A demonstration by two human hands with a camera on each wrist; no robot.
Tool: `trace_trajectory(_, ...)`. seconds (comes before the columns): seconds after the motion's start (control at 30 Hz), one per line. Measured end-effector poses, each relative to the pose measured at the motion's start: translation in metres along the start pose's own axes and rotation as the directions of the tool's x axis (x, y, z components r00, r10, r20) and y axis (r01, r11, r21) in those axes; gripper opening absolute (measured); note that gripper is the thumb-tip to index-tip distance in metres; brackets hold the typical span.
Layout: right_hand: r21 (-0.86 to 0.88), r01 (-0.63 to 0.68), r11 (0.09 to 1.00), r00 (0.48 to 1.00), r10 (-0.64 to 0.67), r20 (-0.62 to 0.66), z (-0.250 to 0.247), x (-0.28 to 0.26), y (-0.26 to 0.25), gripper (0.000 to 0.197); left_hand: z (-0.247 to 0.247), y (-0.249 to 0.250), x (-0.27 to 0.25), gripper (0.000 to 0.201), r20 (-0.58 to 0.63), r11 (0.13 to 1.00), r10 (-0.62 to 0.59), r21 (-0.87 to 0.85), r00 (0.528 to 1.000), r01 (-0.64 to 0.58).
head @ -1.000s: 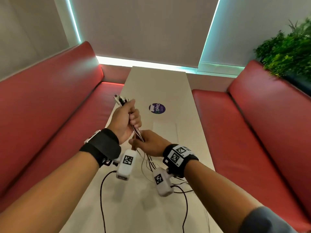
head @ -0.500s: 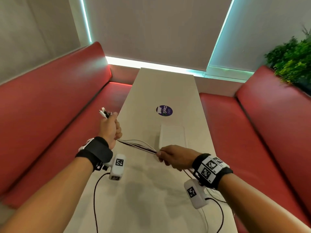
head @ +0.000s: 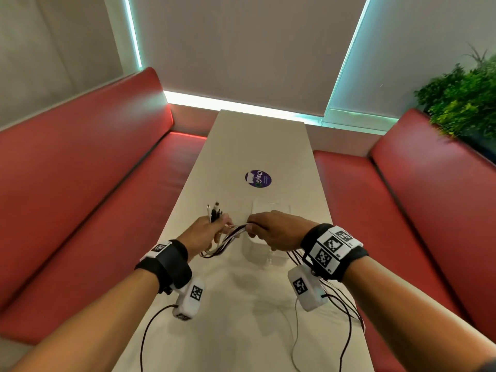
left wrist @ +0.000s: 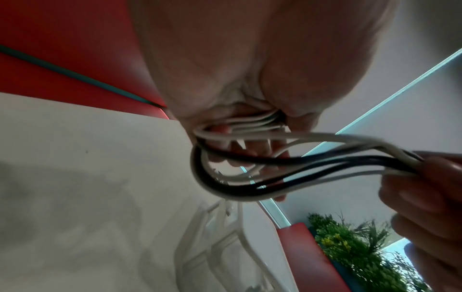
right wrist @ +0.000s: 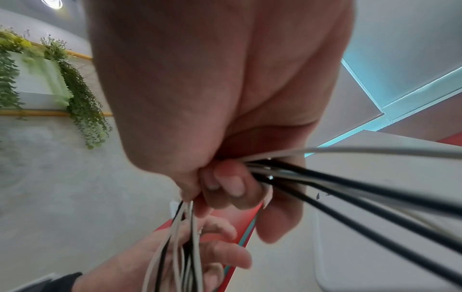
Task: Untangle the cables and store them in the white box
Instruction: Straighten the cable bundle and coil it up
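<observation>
Above the long pale table (head: 241, 318): bundle of thin black and white cables (head: 225, 238), gripped by curled left hand (head: 206, 232) and pinched by right hand (head: 273, 232); folding step likely underway; next, lowering into shallow white box (head: 271, 208) just behind.

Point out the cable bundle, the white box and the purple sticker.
cable bundle (head: 228, 238): head view, on the sagging loop between the two hands.
white box (head: 257, 255): head view, on its near part below the right hand.
purple sticker (head: 258, 179): head view, on the round label's centre.
</observation>
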State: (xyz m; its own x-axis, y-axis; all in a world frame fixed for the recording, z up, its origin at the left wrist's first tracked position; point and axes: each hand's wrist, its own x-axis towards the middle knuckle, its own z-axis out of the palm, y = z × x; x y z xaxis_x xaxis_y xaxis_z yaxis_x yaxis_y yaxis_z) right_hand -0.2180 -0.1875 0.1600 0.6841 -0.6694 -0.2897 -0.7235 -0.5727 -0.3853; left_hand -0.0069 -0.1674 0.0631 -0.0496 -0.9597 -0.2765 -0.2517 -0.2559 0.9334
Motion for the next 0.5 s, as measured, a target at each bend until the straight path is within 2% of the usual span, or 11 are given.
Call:
trace_trajectory(0.07,-0.050,0.002,0.999,1.000,-0.002,-0.001,0.000,0.004,0.002,0.030,0.008,0.005,-0.004,0.050,0.109,0.999,0.020,0.040,0.994,-0.024)
trace_trajectory(0.2,-0.104,-0.020,0.994,0.999,0.023,0.026,0.002,0.008,0.007,0.034,0.019,0.011,-0.012,0.064,0.177,0.998,0.066,-0.013,0.982,-0.065)
trace_trajectory(0.27,-0.120,-0.018,0.993,0.999,0.022,0.032,0.002,0.009,0.008,0.034,0.024,0.015,-0.015,0.063,0.201,0.994,0.097,-0.061,0.975,-0.086)
trace_trajectory(0.4,-0.157,-0.028,0.987,0.999,0.032,0.020,0.001,0.013,0.009,0.035,0.034,0.020,-0.022,0.060,0.195,0.981,0.053,-0.192,0.979,-0.015)
trace_trajectory(0.5,-0.176,-0.049,0.983,0.998,0.052,0.016,0.000,0.014,0.012,0.033,0.040,0.018,-0.025,0.050,0.229,0.995,0.050,-0.099,0.972,-0.028)
